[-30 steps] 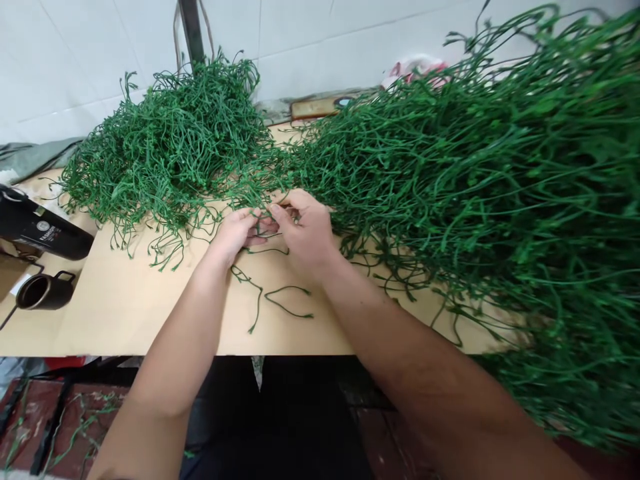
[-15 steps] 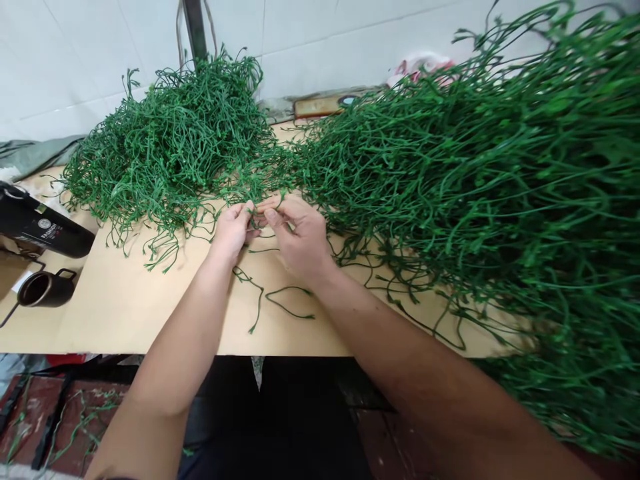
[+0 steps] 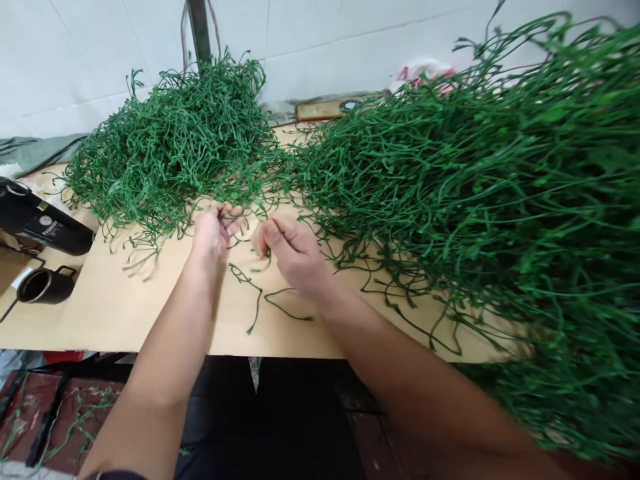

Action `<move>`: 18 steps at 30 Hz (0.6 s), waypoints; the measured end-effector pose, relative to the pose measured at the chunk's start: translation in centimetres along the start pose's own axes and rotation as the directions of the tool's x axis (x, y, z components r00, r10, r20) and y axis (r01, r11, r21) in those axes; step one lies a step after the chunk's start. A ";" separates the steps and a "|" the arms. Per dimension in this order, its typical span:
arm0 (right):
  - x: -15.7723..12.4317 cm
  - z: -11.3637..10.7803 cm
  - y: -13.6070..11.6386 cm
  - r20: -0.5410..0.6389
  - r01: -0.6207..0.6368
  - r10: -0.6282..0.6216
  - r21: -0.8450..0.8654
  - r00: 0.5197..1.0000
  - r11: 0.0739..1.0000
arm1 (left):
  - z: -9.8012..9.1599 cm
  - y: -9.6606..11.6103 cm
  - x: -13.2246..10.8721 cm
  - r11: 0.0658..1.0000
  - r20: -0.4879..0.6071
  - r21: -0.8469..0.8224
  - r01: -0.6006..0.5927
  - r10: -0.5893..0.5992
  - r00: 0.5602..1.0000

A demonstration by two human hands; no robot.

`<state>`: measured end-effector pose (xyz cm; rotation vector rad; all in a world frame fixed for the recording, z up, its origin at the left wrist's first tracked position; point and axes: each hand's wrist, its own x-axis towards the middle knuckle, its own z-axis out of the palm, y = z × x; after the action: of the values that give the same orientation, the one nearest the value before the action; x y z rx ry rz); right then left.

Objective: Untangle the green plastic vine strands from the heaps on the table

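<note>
Thin green plastic stems point(image 3: 270, 297) lie loose on the tan wooden desk point(image 3: 125, 313), at 6 o'clock from the two hands. Two heaps of the same green stems occupy the desk: a smaller tangled heap point(image 3: 170, 140) at 11 o'clock from the hands, and a far larger heap point(image 3: 475, 200) from 1 to 4 o'clock, its strands overhanging the front edge of the desk. The fringes of both heaps meet just behind the hands and crowd the working area on both sides.

At 9 o'clock, near the left edge of the desk, one black cylindrical bottle with a label point(image 3: 43, 223) lies on its side; one small dark metal cup with a handle point(image 3: 43, 285) stands just in front of it. A white tiled wall point(image 3: 325, 40) closes the far side.

The left hand point(image 3: 213, 233) is curled, fingertips pinched on strands at the fringe of the smaller heap. The right hand point(image 3: 290, 250) is loosely closed, thumb against forefinger on a short stem piece; blur hides the exact grip. The hands are near each other but apart.
</note>
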<state>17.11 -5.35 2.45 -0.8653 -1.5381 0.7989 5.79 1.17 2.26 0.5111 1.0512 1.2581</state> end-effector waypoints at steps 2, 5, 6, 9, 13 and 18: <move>0.4 -0.7 -0.1 -0.038 -0.017 0.013 -0.109 0.999 0.994 | -0.3 0.2 0.1 0.998 0.102 0.059 0.004 -0.010 0.995; 0.4 -1.9 -0.1 0.021 -0.061 0.068 -0.238 0.997 0.969 | -0.3 0.3 0.0 0.994 0.167 0.111 0.020 -0.039 0.985; 0.0 -2.1 -0.1 0.093 -0.065 0.092 -0.269 0.991 0.961 | -0.3 0.4 -0.1 0.994 0.164 0.110 0.016 -0.034 0.986; -1.8 -2.0 -0.7 0.370 0.028 0.141 -0.416 0.918 0.909 | -0.2 1.1 -0.2 0.996 0.169 0.093 0.001 -0.017 0.986; -4.0 -1.7 -1.0 0.527 0.235 0.205 -0.649 0.825 0.724 | -0.2 2.1 -0.6 0.997 0.224 0.072 -0.021 0.005 0.975; -4.7 -3.9 -0.8 0.295 0.177 0.321 -0.920 0.900 0.349 | -0.4 2.8 -1.1 0.993 0.221 0.106 -0.047 0.023 0.975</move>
<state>21.35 -9.69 1.36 -1.7008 -2.4479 0.0094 4.06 0.89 4.77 0.7395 0.9308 1.1488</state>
